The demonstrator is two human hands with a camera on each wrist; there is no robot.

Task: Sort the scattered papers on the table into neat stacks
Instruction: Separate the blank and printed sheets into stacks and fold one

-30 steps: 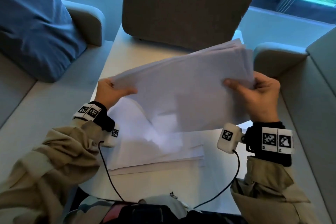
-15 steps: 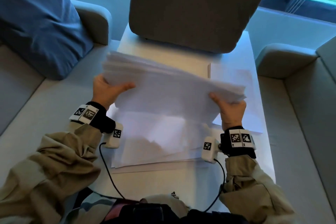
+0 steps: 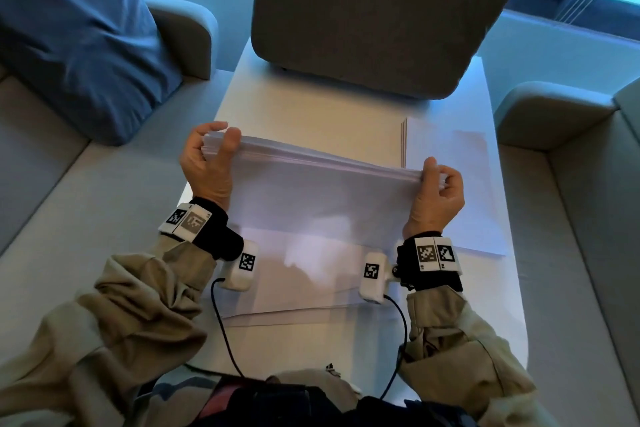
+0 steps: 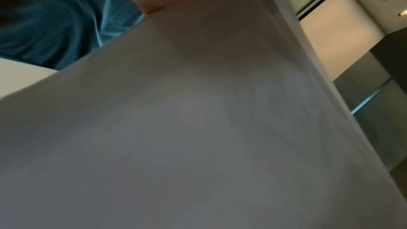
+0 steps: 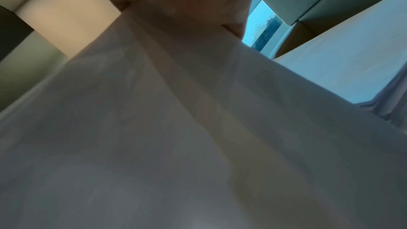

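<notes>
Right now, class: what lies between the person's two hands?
In the head view, a bundle of white papers spans the gap, gripped at one end by the left hand and at the other by the right hand.

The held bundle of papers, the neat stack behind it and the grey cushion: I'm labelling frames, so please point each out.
held bundle of papers (image 3: 322, 198), head view, its near face.
neat stack (image 3: 311, 125), head view, top sheet.
grey cushion (image 3: 374, 10), head view, middle of its front.
</notes>
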